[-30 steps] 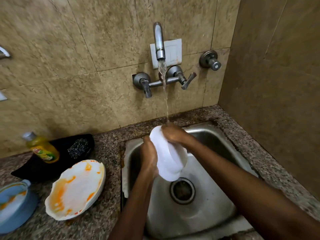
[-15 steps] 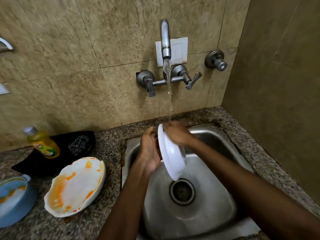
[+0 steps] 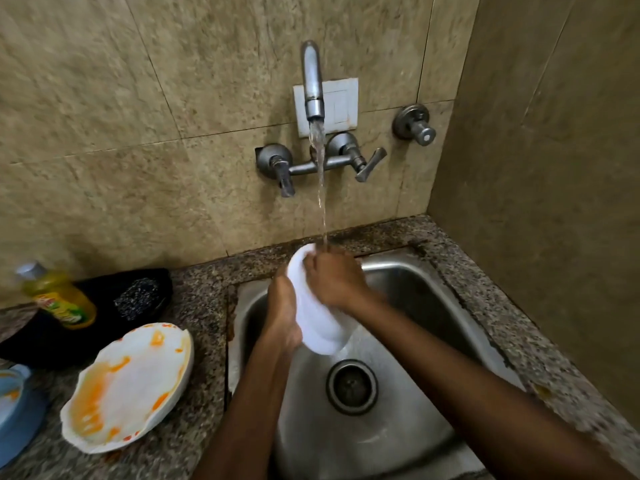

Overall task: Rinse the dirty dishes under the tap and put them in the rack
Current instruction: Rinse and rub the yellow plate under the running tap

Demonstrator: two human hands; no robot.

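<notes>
A white dish [image 3: 320, 323] is held on edge over the steel sink [image 3: 433, 306], under the running tap [image 3: 313, 81]. My left hand [image 3: 282, 317] grips its left side from behind. My right hand [image 3: 334, 280] presses on its upper face, where the water stream lands. A white plate smeared with orange sauce [image 3: 130, 386] lies on the counter left of the sink. A blue dish with orange stains [image 3: 15, 407] sits at the far left edge. No rack is in view.
A yellow soap bottle [image 3: 57, 299] and a dark scrubber [image 3: 138, 296] rest on a black tray [image 3: 52, 341] at the back left. The granite counter [image 3: 204, 299] rims the sink. The drain [image 3: 351, 386] sits mid-basin. Tiled walls close the back and right.
The white dish has been turned between my hands under the stream, from edge-on to its back facing me. My right hand has slid over its upper face.
</notes>
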